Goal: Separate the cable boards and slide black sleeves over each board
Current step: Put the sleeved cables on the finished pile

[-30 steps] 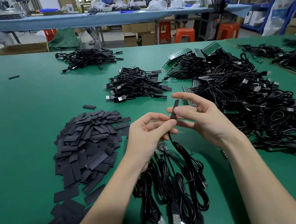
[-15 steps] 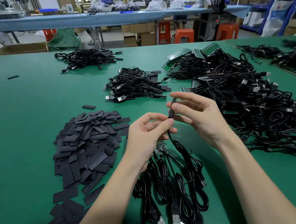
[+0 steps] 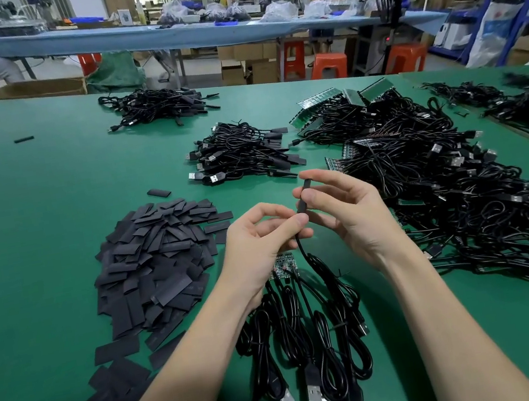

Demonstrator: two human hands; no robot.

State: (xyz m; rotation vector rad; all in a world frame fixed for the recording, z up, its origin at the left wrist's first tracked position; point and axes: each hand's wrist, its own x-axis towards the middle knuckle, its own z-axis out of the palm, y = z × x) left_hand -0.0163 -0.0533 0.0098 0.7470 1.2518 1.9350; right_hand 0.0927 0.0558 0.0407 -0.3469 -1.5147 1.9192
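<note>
A black sleeve is standing nearly upright in the air between the two hands, its long axis running up and slightly away from the person, with the cable dropping out of its lower end. The right hand is pinching the sleeve at its middle between thumb and forefinger, its other fingers spreading loosely behind. The left hand is curling its thumb and forefinger around the cable just under the sleeve's lower end, so the left fingertips are sitting directly below the sleeve and almost touching it. Whether a board is already fully inside cannot be told; none is showing at the top. Any further sliding would likely run along that upright axis, the right hand being the one on the sleeve and the left steadying from below. Beneath the left wrist a small strip of boards is lying on the green table, its cables trailing toward the person with the USB plugs nearest the near edge. The sleeve pile is lying just left of the left hand, within easy reach. A small heap of sleeved cables is lying beyond the hands, and a large tangle is crowding the right side, leaving the open room ahead and to the left.
</note>
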